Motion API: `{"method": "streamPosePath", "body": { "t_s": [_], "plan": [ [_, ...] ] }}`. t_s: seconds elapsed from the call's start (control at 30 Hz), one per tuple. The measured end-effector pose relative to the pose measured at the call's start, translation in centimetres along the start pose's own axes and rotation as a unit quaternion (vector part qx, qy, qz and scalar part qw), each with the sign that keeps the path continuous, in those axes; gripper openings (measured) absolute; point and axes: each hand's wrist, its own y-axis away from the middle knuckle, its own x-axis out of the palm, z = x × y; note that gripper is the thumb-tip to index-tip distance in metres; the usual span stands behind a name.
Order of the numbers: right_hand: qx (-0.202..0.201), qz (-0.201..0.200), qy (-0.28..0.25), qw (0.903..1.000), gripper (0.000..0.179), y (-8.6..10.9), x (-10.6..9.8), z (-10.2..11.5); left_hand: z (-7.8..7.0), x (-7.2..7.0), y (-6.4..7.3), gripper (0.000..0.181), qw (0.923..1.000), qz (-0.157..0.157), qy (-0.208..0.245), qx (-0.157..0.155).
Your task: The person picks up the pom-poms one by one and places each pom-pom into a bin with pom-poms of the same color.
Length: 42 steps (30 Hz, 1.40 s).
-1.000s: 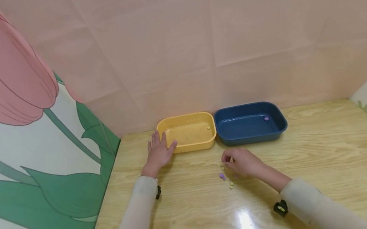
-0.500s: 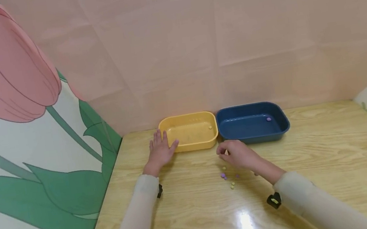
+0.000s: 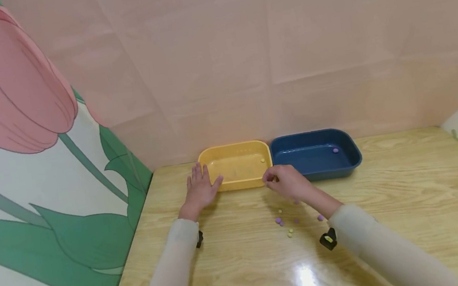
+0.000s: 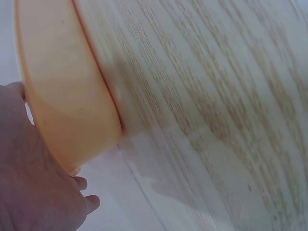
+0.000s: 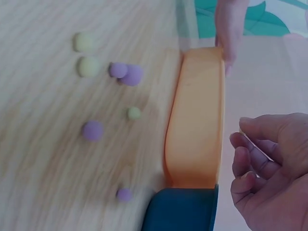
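Observation:
My left hand (image 3: 201, 192) rests on the left end of the yellow tray (image 3: 236, 185), its fingers straight over the rim; the left wrist view shows the hand (image 4: 38, 168) against the tray's side. My right hand (image 3: 290, 182) is at the yellow tray's front right corner, thumb and forefinger pinched together. In the right wrist view this hand (image 5: 276, 163) pinches a tiny pale yellow ball (image 5: 241, 131), mostly hidden by the fingertips. Several small balls lie on the table, including a purple ball (image 3: 320, 217) and a yellow ball (image 3: 280, 211).
Right of the yellow tray stands a blue tray (image 3: 320, 175), touching it, with one purple ball (image 3: 335, 150) inside. One yellow ball (image 3: 262, 160) lies in the yellow tray. Both stand on a wooden table (image 3: 414, 196) before a pink cloth backdrop (image 3: 218, 57).
My right hand has lifted from the scattered balls and moved forward and left to the yellow tray's corner. My left hand has stayed on the tray.

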Motion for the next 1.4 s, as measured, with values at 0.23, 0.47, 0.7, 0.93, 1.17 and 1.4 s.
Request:
{"method": "streamPosePath", "body": {
  "t_s": [0.23, 0.47, 0.7, 0.93, 1.17, 1.4],
  "plan": [
    [0.046, 0.005, -0.029, 0.9985, 0.012, -2.2, 0.4, 0.0, 0.2, 0.3, -0.2, 0.091, 1.0, -0.004, 0.002, 0.002],
    [0.06, -0.007, -0.04, 0.9974, 0.013, -3.7, 0.8, -0.4, 0.2, 0.4, -0.4, 0.087, 1.0, -0.002, 0.007, 0.001],
    [0.074, -0.024, -0.032, 0.9965, 0.017, -4.9, 0.9, -0.5, 0.0, 0.2, -0.4, 0.088, 0.9999, 0.004, -0.012, -0.005],
    [0.078, -0.03, -0.027, 0.9961, 0.021, -6.1, 1.5, -0.9, -0.1, -0.1, -0.3, 0.089, 0.9999, 0.005, -0.011, -0.007],
    [0.089, -0.035, -0.022, 0.9952, 0.02, -6.9, 1.6, -1.1, -0.2, -0.3, -0.2, 0.092, 0.9999, 0.006, -0.011, -0.005],
    [0.096, -0.034, -0.033, 0.9942, 0.018, -7.5, 2.1, -1.3, -0.2, -0.4, -0.1, 0.093, 0.9998, 0.014, -0.011, -0.007]
  ]
}}
